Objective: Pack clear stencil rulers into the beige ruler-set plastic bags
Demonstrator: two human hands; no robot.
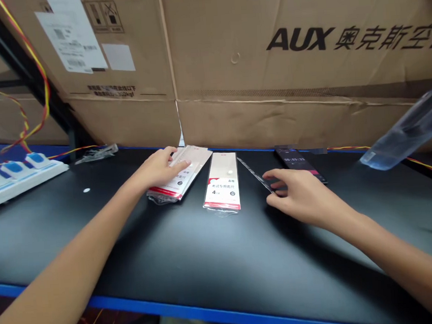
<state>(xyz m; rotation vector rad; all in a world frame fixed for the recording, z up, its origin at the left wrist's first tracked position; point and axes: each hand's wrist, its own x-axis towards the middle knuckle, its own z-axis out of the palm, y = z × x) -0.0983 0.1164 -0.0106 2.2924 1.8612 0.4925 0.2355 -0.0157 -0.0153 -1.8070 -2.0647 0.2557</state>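
Note:
My left hand (160,168) lies flat on a tilted plastic-sleeved pack of rulers (182,174), its fingers over the pack's upper part. A second sleeved pack (221,181), with a red-and-white label, stands straight on the black tabletop between my hands. My right hand (299,193) is curled around the lower end of a thin clear ruler (254,174), which slants up and to the left. Behind those fingers lies a black smartphone (297,162) showing a timer, partly hidden by my right hand.
Large cardboard boxes (231,67) stand along the back of the black table (207,246), which has a blue front edge. At left is a white power strip (17,178) with blue switches. A clear plastic object (406,129) juts in at right, and red-and-yellow wires run behind.

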